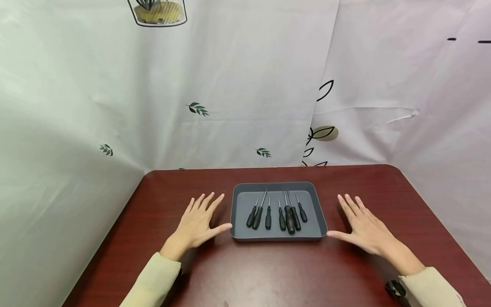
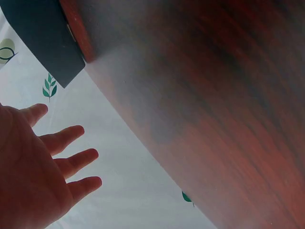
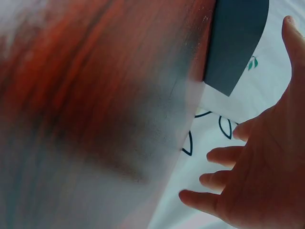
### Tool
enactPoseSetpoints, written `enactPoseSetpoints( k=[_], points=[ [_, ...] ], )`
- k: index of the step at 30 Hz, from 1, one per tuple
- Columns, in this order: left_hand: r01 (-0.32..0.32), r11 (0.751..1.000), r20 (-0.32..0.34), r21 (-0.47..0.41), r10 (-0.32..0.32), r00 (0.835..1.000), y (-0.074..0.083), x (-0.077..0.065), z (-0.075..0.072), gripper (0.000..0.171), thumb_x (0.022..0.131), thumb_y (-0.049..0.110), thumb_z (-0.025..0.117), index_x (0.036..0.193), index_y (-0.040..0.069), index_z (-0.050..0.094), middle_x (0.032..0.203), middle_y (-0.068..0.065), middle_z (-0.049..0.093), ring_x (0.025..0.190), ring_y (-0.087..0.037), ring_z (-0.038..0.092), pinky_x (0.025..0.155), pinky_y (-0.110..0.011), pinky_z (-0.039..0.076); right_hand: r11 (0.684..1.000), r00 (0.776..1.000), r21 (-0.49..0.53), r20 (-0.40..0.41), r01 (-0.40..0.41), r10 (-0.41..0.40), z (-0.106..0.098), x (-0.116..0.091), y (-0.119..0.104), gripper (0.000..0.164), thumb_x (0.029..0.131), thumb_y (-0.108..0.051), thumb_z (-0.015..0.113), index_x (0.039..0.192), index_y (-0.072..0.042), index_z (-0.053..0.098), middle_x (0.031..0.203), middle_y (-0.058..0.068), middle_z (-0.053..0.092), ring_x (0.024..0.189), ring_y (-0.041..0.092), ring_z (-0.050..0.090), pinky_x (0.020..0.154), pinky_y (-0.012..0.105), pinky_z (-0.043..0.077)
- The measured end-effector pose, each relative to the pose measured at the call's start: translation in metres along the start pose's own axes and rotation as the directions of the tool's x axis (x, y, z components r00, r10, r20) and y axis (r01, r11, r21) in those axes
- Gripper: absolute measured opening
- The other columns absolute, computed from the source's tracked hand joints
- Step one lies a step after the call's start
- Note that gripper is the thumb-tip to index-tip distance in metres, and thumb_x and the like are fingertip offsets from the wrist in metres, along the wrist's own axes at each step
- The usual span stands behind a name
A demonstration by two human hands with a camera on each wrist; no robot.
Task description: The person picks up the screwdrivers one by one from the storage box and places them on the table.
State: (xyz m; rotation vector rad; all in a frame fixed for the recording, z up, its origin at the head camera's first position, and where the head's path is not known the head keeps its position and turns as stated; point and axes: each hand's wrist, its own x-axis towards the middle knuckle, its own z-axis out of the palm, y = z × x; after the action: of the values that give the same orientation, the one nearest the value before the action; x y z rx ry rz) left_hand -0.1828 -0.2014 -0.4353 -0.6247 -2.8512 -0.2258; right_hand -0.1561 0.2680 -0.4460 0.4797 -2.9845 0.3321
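Note:
A grey rectangular tray [image 1: 239, 209] lies on the table, its outer wall also showing in both wrist views. Inside are several screwdrivers with black handles, shafts pointing to the far side; the thickest one [image 1: 289, 219] is right of the middle. To the left of the tray, my left hand [image 1: 194, 226] has its fingers spread and holds nothing, the thumb tip at the tray's left edge. My right hand [image 1: 366, 230] is likewise spread and free on the other side, thumb tip by the right edge. Whether either thumb touches the tray, I cannot tell.
The dark red wooden table [image 1: 276, 273] has rounded far corners. White cloth [image 1: 238, 85] printed with leaves hangs behind it and along both sides. A small black object [image 1: 395, 288] is at the right wrist, by the sleeve cuff.

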Motion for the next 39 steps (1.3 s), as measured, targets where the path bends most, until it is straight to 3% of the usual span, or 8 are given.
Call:
enactPoseSetpoints(
  k=[6,11,14,20,26,32,39],
  points=[
    [-0.012,0.999,-0.002,-0.035,0.012,1.0,0.002,0.002,0.0,0.087,0.076,0.078,0.04,0.146,0.028,0.024,0.145,-0.01,0.032,0.131,-0.035,0.029,0.106,-0.055,0.02,0.999,0.999,0.039,0.034,-0.023,0.021,-0.003,0.0,0.0,0.1,0.077,-0.071,0.05,0.148,-0.01,0.014,0.149,0.017,0.018,0.134,0.042,0.015,0.081,0.059,0.044],
    [-0.005,0.996,0.006,-0.084,0.006,1.0,0.002,0.002,0.001,0.087,0.077,0.076,0.042,0.147,0.027,0.022,0.145,-0.011,0.03,0.131,-0.032,0.028,0.104,-0.053,0.026,0.995,0.996,0.087,0.079,-0.058,0.051,-0.005,0.002,0.0,0.092,0.082,-0.068,0.045,0.149,-0.016,0.008,0.15,0.015,0.017,0.134,0.041,0.017,0.084,0.065,0.038],
    [0.011,0.992,0.02,-0.124,-0.008,1.0,0.004,0.003,0.001,0.087,0.078,0.075,0.042,0.147,0.027,0.022,0.146,-0.009,0.029,0.131,-0.029,0.028,0.101,-0.051,0.031,0.989,0.996,0.137,0.08,-0.056,0.046,-0.006,0.003,0.001,0.087,0.085,-0.064,0.045,0.149,-0.015,0.013,0.149,0.016,0.019,0.134,0.04,0.018,0.093,0.065,0.03],
    [0.076,0.976,0.096,-0.205,-0.058,0.994,0.008,0.005,0.0,0.086,0.078,0.075,0.041,0.147,0.027,0.02,0.146,-0.004,0.028,0.128,-0.025,0.032,0.093,-0.049,0.041,0.974,0.999,0.228,0.033,0.005,-0.013,-0.008,0.005,0.003,0.071,0.092,-0.051,0.045,0.145,-0.007,0.027,0.145,0.021,0.027,0.13,0.041,0.025,0.099,0.059,0.026],
    [0.123,0.958,0.147,-0.261,-0.086,0.985,0.014,0.008,0.0,0.088,0.078,0.075,0.042,0.147,0.022,0.024,0.136,-0.004,0.037,0.123,-0.028,0.039,0.1,-0.046,0.036,0.958,1.0,0.286,-0.004,0.031,-0.031,-0.01,0.006,0.001,0.058,0.097,-0.04,0.042,0.144,-0.007,0.029,0.14,0.021,0.034,0.126,0.039,0.032,0.097,0.057,0.029],
    [0.12,0.946,0.149,-0.303,-0.077,0.986,0.02,0.013,-0.001,0.083,0.082,0.062,0.053,0.144,0.011,0.031,0.131,-0.011,0.043,0.118,-0.03,0.045,0.097,-0.049,0.038,0.966,0.995,0.24,-0.058,0.092,-0.08,-0.011,0.009,-0.001,0.055,0.096,-0.031,0.048,0.139,0.001,0.035,0.129,0.022,0.044,0.117,0.037,0.043,0.093,0.055,0.037],
    [0.154,0.926,0.165,-0.345,-0.102,0.981,0.027,0.016,-0.002,0.075,0.084,0.053,0.058,0.14,0.006,0.037,0.13,-0.012,0.046,0.109,-0.025,0.05,0.095,-0.047,0.04,0.968,0.988,0.215,-0.113,0.132,-0.109,-0.011,0.013,-0.002,0.049,0.092,-0.023,0.056,0.128,0.008,0.047,0.117,0.022,0.054,0.104,0.033,0.052,0.085,0.051,0.044]
  ],
)
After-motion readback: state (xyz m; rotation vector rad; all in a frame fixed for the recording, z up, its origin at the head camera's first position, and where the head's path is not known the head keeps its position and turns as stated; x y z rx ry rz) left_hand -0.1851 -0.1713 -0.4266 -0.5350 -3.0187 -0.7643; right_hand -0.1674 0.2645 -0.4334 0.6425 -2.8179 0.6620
